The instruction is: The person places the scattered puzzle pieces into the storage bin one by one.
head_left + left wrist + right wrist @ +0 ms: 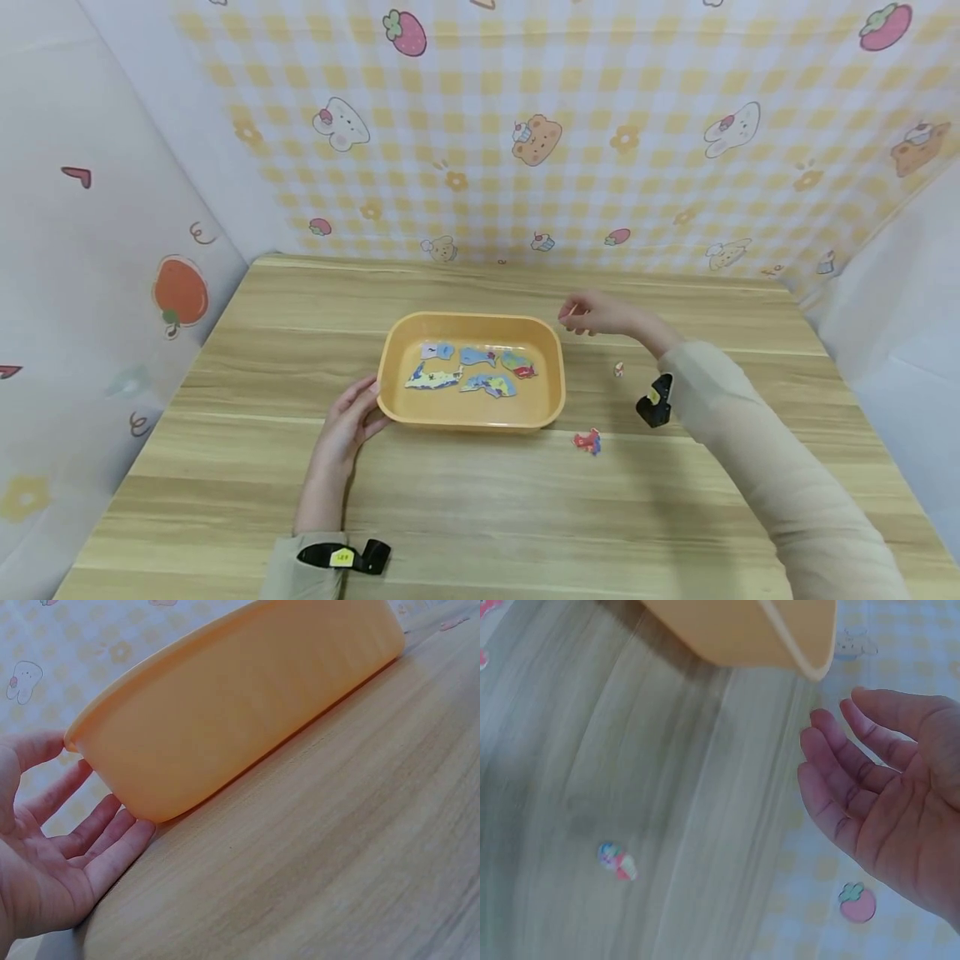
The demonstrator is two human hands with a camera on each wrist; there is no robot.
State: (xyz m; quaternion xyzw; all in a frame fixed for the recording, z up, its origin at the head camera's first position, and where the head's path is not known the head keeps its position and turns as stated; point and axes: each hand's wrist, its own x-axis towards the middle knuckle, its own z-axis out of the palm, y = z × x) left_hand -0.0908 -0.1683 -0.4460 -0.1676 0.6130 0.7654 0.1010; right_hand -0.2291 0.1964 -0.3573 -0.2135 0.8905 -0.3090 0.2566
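Observation:
A yellow-orange plastic tray point(471, 417) stands on the wooden table with several flat, printed puzzle-like pieces point(433, 378) inside it. My left hand point(352, 419) is at the tray's left end; its fingertips point(142, 836) touch the outer wall and rim, spread rather than curled round it. Just beyond the tray's right end, my right hand point(600, 314) hovers with loosely bent fingers. In the right wrist view, nothing shows in the right palm point(907, 832), and its fingertips hang close to the tray's rim.
A red and blue piece point(588, 442) lies on the table off the tray's front right corner. Farther right is a smaller piece point(618, 369), near the right wrist. A checked cloth point(465, 200) with cartoon prints hangs behind the table point(480, 517).

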